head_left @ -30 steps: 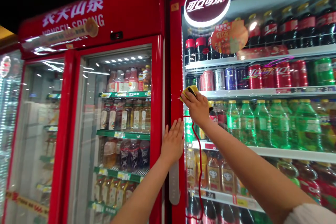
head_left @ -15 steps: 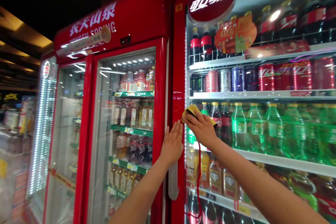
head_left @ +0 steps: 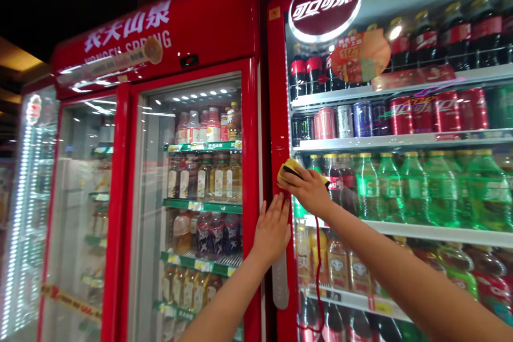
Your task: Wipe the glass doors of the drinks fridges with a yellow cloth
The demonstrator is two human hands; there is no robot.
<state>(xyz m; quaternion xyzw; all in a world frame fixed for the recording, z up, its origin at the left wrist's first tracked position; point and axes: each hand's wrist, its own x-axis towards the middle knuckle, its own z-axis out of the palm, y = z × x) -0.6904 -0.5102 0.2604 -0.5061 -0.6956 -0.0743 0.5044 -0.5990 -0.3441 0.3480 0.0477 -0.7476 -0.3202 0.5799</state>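
White cooler shelves [head_left: 401, 141] carry cans [head_left: 363, 119]; green bottles [head_left: 409, 189] stand below.

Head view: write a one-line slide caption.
Right hand presses a yellow cloth against a red drinks cooler's glass door; left hand flat above its handle.

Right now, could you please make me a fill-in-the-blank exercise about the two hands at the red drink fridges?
1. The right hand presses a ____ cleaning cloth on the glass fridge door.
2. The left hand lies flat on the ____ door frame.
3. The grey door handle sits ____ the left hand.

Missing words: yellow; red; below
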